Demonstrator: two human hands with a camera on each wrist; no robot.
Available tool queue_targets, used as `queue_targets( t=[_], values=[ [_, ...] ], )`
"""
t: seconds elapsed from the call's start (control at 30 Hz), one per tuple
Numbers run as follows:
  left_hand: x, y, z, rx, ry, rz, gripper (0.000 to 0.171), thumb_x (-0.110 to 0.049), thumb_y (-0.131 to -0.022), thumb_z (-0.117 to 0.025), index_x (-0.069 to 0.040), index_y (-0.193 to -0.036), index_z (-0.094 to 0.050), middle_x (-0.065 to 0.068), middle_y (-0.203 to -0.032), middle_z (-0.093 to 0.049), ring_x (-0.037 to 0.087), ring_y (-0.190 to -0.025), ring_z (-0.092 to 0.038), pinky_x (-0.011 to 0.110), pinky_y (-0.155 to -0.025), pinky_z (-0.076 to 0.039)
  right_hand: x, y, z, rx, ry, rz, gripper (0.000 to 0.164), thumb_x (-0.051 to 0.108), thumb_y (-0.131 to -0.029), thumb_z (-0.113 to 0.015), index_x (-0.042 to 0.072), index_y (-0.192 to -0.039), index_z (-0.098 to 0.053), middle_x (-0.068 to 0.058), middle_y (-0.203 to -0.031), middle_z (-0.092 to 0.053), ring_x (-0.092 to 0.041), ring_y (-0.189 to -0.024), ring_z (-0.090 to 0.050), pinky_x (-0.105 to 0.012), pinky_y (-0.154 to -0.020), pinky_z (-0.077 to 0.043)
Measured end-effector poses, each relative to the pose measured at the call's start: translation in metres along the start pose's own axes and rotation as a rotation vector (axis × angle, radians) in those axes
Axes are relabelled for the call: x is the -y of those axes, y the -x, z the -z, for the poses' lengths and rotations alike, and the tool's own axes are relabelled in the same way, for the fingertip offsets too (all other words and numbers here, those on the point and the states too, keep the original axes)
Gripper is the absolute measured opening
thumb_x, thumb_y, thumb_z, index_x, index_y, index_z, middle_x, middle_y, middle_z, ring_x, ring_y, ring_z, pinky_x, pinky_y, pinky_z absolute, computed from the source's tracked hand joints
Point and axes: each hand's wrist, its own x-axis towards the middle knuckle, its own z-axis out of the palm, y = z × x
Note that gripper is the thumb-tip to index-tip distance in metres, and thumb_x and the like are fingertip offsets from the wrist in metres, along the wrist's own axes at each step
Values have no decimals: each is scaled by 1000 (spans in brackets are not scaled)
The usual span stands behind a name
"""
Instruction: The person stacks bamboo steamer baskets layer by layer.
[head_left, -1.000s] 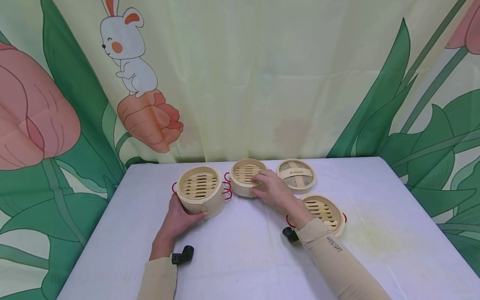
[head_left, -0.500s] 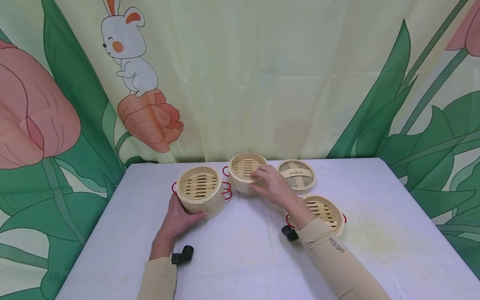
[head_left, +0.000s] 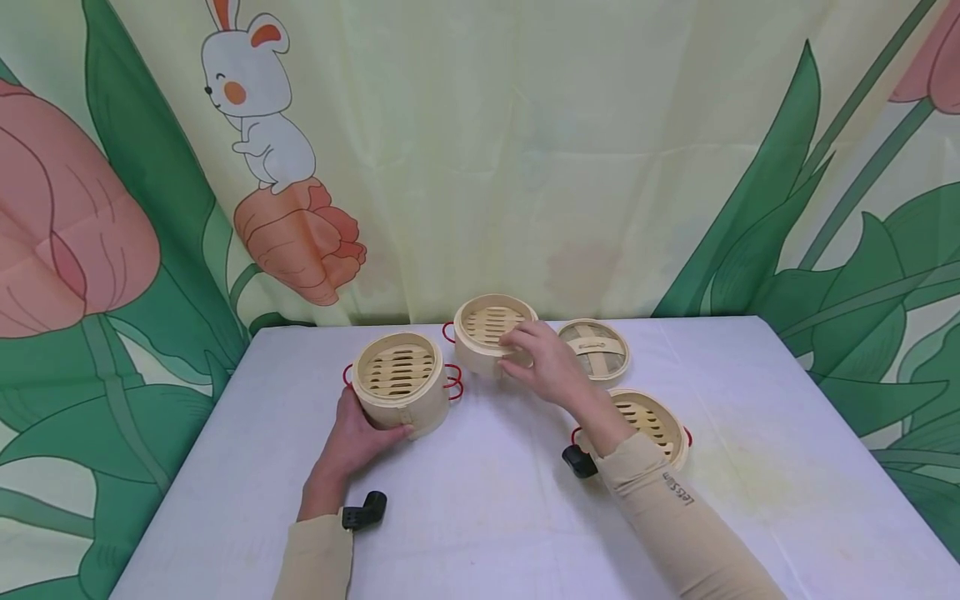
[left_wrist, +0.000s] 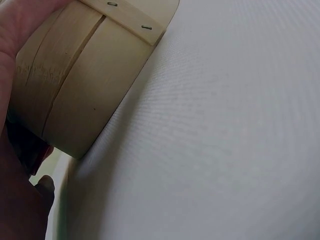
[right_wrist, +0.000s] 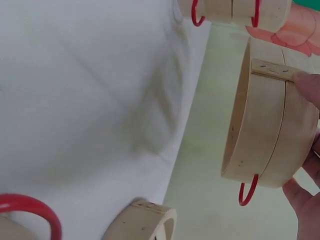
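My left hand [head_left: 356, 437] grips a stack of bamboo steamer baskets [head_left: 420, 408] with red side handles. Its thumb lies along the front of the stack, which stands on the table; the left wrist view shows the stack's side wall [left_wrist: 95, 75] close up. In my right hand [head_left: 551, 362], a single slatted bamboo steamer basket [head_left: 487, 354] is pinched by its near right side. The right wrist view shows this basket [right_wrist: 265, 115] raised off the cloth, its underside facing the table. The fingers [right_wrist: 300, 195] reach behind its rim.
A round bamboo lid [head_left: 596, 348] with a crossed strap lies at the table's back, right of the raised basket. Nearer me, another steamer basket [head_left: 652, 425] sits partly under my right forearm. White cloth [head_left: 480, 517] covers the table; a printed curtain [head_left: 480, 167] hangs behind.
My right hand has lifted its steamer basket off the table, up and slightly to the left. My left hand and its stack have stayed in place.
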Motion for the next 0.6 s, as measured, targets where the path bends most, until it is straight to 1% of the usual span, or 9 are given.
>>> queue_targets(
  t=[0.17, 0.37, 0.47, 0.6],
  values=[
    [1, -1, 0, -6, 9, -16, 118, -25, -64, -98, -6, -153, -22, 18, -144, -36, 31, -135, -32, 48, -115, -21, 3, -5, 3, -29, 2, 35, 24, 10, -81, -84, 7, -101, -72, -6, -98, -65, -28, -95, -58, -42, -85, -48],
    [2, -1, -1, -8, 15, -24, 117, -24, -64, -98, -5, -152, -23, 17, -143, -37, 30, -134, -33, 48, -115, -21, 10, -12, 8, -49, -6, 52, 23, 10, -81, -84, 7, -101, -72, -6, -98, -65, -26, -96, -59, -41, -85, -49],
    [2, -1, -1, -9, 20, -21, 117, -24, -63, -98, -6, -151, -24, 17, -143, -37, 29, -134, -33, 48, -115, -21, 14, -17, 10, -49, -14, 54, 22, 10, -82, -84, 7, -101, -72, -5, -98, -65, -25, -96, -58, -40, -84, -49],
    [2, -1, -1, -1, 5, 6, 118, -27, -65, -98, -6, -152, -22, 18, -143, -36, 31, -135, -32, 49, -115, -21, 19, -23, 12, -44, -18, 52, 21, 10, -83, -83, 7, -101, -72, -4, -98, -64, -24, -95, -57, -38, -84, -49]
  ],
)
